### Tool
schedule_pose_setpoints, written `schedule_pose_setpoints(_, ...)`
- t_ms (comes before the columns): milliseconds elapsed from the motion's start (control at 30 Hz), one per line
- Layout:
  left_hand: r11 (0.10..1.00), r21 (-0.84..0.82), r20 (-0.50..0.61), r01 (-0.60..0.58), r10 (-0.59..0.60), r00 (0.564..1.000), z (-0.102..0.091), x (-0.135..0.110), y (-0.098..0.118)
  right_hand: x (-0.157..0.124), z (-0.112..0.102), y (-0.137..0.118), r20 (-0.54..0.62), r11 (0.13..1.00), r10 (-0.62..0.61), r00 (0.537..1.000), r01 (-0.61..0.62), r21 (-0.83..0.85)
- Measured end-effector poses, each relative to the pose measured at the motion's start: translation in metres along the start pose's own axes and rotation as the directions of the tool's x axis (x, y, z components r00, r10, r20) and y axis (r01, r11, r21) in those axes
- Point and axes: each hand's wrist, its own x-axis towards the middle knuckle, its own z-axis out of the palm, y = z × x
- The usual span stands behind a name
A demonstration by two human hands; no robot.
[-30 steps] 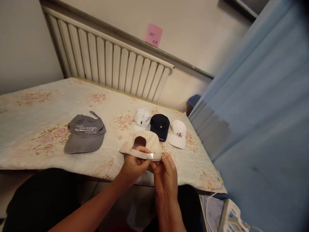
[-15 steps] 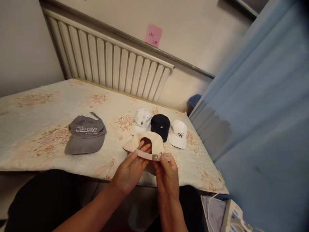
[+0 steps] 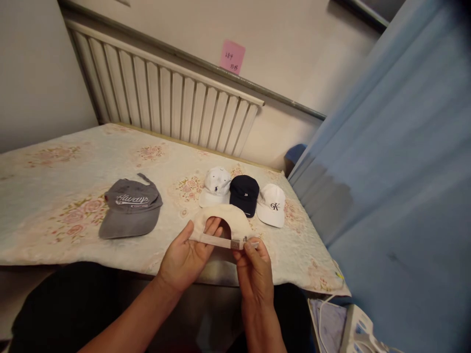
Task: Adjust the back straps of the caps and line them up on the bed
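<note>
A cream baseball cap (image 3: 239, 219) is held up over the bed's near edge, its back opening and strap facing me. My right hand (image 3: 253, 267) pinches the loose strap end beside the metal buckle (image 3: 236, 244). My left hand (image 3: 186, 257) holds the cap's left side, thumb up along its edge and some fingers showing through the back opening. Just beyond it sit a white cap with a small dark logo (image 3: 217, 184), a navy cap (image 3: 244, 191) and a white cap with "CK" lettering (image 3: 271, 206). A grey cap (image 3: 132, 208) lies apart at left.
The bed's floral sheet (image 3: 176, 159) spreads beneath the caps. A white radiator (image 3: 165, 93) and a pink note (image 3: 232, 57) are on the far wall. A blue curtain (image 3: 375, 171) hangs at right, above a power strip (image 3: 358, 328) with white cables.
My left hand has slid left along the strap to the cap's side, its thumb now lifted off the strap. My right hand keeps its pinch on the strap end.
</note>
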Motion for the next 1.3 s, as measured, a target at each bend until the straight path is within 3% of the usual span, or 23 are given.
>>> schedule_pose_setpoints(300, 0.998, 0.07, 0.059, 0.008, -0.012, 0.998, -0.006, 0.001, 0.0, -0.002, -0.001, 0.0, 0.003, 1.0, 0.017, 1.0, -0.017, 0.023)
schedule_pose_setpoints(433, 0.981, 0.191, 0.17, -0.04, 0.007, 0.985, -0.008, -0.001, -0.008, -0.002, 0.0, 0.003, 0.0, 1.0, 0.021, 1.0, -0.021, 0.019)
schedule_pose_setpoints(533, 0.914, 0.379, 0.294, -0.146, 0.031, 0.955, -0.014, -0.004, -0.023, -0.005, 0.002, 0.005, 0.01, 1.0, 0.016, 1.0, -0.016, 0.017)
schedule_pose_setpoints(600, 0.802, 0.561, 0.336, -0.204, 0.004, 0.942, -0.019, -0.007, -0.032, -0.007, 0.003, 0.006, 0.015, 1.0, 0.012, 1.0, -0.012, 0.002)
schedule_pose_setpoints(700, 0.671, 0.701, 0.322, -0.24, 0.003, 0.947, -0.023, -0.008, -0.04, -0.01, 0.003, 0.007, 0.017, 0.999, 0.02, 1.0, -0.02, -0.034)
schedule_pose_setpoints(833, 0.604, 0.755, 0.273, -0.256, 0.066, 0.96, -0.019, -0.009, -0.042, -0.011, 0.002, 0.008, 0.015, 0.996, 0.016, 1.0, -0.014, -0.084)
schedule_pose_setpoints(1000, 0.576, 0.775, 0.226, -0.261, 0.134, 0.965, -0.012, -0.012, -0.042, -0.011, 0.004, 0.006, 0.042, 0.987, 0.026, 0.999, -0.019, -0.159)
schedule_pose_setpoints(1167, 0.568, 0.791, 0.16, -0.227, 0.165, 0.973, -0.02, -0.014, -0.04, -0.01, 0.006, 0.004, 0.02, 0.986, 0.014, 1.0, -0.011, -0.168)
schedule_pose_setpoints(1300, 0.601, 0.762, 0.196, -0.239, 0.137, 0.971, -0.024, -0.015, -0.038, -0.009, 0.005, 0.006, 0.032, 0.981, 0.021, 0.999, -0.014, -0.193)
